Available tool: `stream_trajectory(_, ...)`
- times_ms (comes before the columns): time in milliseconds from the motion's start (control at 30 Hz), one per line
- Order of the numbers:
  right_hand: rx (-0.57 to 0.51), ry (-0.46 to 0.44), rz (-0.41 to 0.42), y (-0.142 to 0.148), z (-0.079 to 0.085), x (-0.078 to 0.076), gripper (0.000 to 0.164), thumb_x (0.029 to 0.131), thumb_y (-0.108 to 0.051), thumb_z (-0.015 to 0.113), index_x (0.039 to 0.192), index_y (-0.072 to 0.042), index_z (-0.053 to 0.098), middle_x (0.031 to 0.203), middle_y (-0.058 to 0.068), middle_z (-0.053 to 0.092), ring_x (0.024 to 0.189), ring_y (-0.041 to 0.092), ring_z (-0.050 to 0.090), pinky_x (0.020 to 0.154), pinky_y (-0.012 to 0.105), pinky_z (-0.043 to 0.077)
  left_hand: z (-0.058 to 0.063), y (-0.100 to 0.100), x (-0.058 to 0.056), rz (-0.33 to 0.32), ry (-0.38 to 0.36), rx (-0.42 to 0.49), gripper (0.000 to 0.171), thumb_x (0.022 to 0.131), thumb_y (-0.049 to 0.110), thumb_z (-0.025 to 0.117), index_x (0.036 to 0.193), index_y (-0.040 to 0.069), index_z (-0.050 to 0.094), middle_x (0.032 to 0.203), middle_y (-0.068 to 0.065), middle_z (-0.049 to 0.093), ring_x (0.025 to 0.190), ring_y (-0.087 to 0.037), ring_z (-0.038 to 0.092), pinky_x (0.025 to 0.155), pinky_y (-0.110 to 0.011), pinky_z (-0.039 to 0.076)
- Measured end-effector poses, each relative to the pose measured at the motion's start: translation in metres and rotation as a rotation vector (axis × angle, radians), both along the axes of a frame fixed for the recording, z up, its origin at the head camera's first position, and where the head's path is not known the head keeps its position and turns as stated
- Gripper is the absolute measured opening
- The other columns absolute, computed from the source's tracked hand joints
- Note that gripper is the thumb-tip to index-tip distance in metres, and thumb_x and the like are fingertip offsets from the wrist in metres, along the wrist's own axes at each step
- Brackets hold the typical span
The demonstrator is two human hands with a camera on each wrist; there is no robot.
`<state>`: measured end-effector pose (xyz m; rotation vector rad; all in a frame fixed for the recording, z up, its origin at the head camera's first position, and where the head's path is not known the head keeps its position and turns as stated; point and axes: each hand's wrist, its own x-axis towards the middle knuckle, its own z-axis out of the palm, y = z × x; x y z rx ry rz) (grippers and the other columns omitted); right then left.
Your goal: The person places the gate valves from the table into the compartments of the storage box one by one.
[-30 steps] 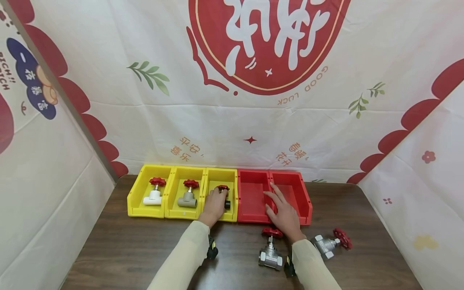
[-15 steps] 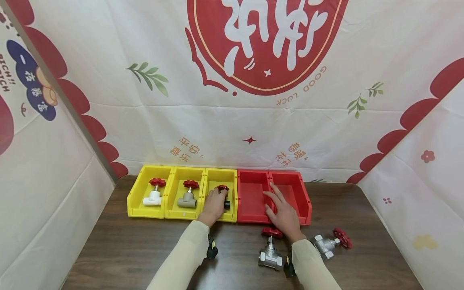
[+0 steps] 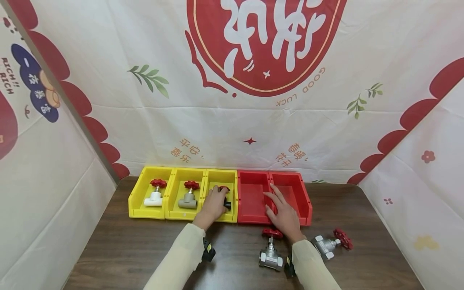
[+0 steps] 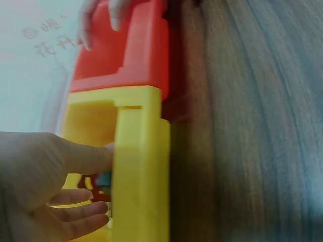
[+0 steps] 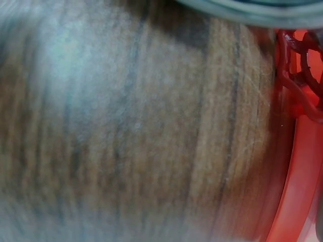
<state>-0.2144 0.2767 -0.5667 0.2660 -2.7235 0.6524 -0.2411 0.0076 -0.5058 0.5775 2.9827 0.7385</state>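
- Covering much of the black valve (image 3: 227,205), your left hand (image 3: 213,206) is in the right yellow bin (image 3: 232,181); a sliver of red wheel and a black pipe end show past your fingers.
- Your left thumb stands apart from the fingers in the wrist view; whether they grasp the valve cannot be told.
- Your right hand (image 3: 285,216) is released and holds nothing, fingers spread over the wall between the left red bin (image 3: 251,197) and the right red bin (image 3: 302,203); contact is unclear.
- A gray valve (image 3: 187,202) sits in the middle yellow bin (image 3: 181,214), a white valve (image 3: 154,201) in the left yellow bin (image 3: 145,213).
- Nearer you on the wood table (image 3: 116,249), one steel valve (image 3: 270,258) lies left of your right forearm, another steel valve (image 3: 325,246) to its right, both red-wheeled.
- Your cream sleeves (image 3: 177,257) enter from below, with black gear at the wrists.
- A white printed backdrop (image 3: 217,125) hangs behind the bins.
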Motion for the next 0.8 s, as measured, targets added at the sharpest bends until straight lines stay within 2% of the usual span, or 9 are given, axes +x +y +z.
stream_trajectory(67,0.002,-0.002,0.003,0.0,0.0,0.0,0.057,0.083,-0.024,0.071,0.137,-0.028,0.051,0.157,-0.012,0.019,0.05,0.01,0.042,0.047,0.026,0.039,0.004,-0.004,0.002,-0.007,0.072,-0.009,0.051,0.077,0.012,0.081,0.123,0.008,0.06,0.114,-0.018,0.052,0.099,-0.032,0.054,0.075,-0.043,0.05)
stream_trajectory(133,0.004,-0.005,0.005,0.0,0.001,0.0,0.057,0.083,-0.025,0.071,0.137,-0.027,0.051,0.157,-0.011,0.019,0.051,0.009,0.042,0.047,0.026,0.039,0.006,-0.009,0.003,-0.017,0.174,-0.012,0.045,0.079,0.015,0.079,0.12,0.009,0.062,0.111,-0.014,0.056,0.097,-0.03,0.056,0.074,-0.042,0.05)
stream_trajectory(233,0.005,-0.011,0.007,0.0,0.002,0.0,0.058,0.083,-0.025,0.071,0.137,-0.027,0.051,0.157,-0.011,0.018,0.051,0.009,0.042,0.047,0.025,0.04,0.006,-0.02,0.002,-0.021,0.342,-0.001,0.036,0.083,0.024,0.076,0.115,0.011,0.065,0.109,-0.009,0.061,0.099,-0.028,0.057,0.08,-0.043,0.048)
stream_trajectory(333,0.002,-0.021,0.004,0.0,0.002,0.001,0.059,0.083,-0.025,0.072,0.137,-0.028,0.05,0.157,-0.012,0.018,0.051,0.009,0.043,0.047,0.025,0.04,0.001,-0.033,0.0,-0.03,0.451,0.061,0.034,0.083,0.028,0.075,0.111,0.01,0.066,0.109,-0.007,0.063,0.102,-0.029,0.057,0.087,-0.047,0.044)
stream_trajectory(467,0.002,-0.022,-0.001,0.0,0.003,0.002,0.059,0.082,-0.024,0.073,0.137,-0.028,0.051,0.156,-0.012,0.018,0.051,0.009,0.043,0.046,0.025,0.04,-0.009,-0.049,0.0,-0.07,0.484,0.134,0.037,0.081,0.025,0.078,0.112,0.009,0.067,0.113,-0.008,0.062,0.108,-0.028,0.054,0.092,-0.05,0.04)
stream_trajectory(633,0.011,-0.025,-0.004,0.0,0.004,0.002,0.06,0.082,-0.025,0.073,0.138,-0.026,0.05,0.157,-0.01,0.019,0.05,0.009,0.042,0.045,0.024,0.04,-0.025,-0.064,0.003,-0.086,0.502,0.113,0.045,0.08,0.026,0.078,0.12,0.01,0.064,0.127,-0.01,0.058,0.124,-0.03,0.046,0.098,-0.057,0.034)
stream_trajectory(800,0.005,-0.036,-0.008,-0.001,0.004,0.002,0.061,0.082,-0.025,0.073,0.138,-0.027,0.05,0.156,-0.013,0.017,0.049,0.009,0.041,0.045,0.024,0.04,-0.043,-0.072,0.002,-0.102,0.565,0.1,0.053,0.079,0.025,0.079,0.127,0.009,0.06,0.136,-0.01,0.052,0.131,-0.033,0.04,0.096,-0.061,0.033)
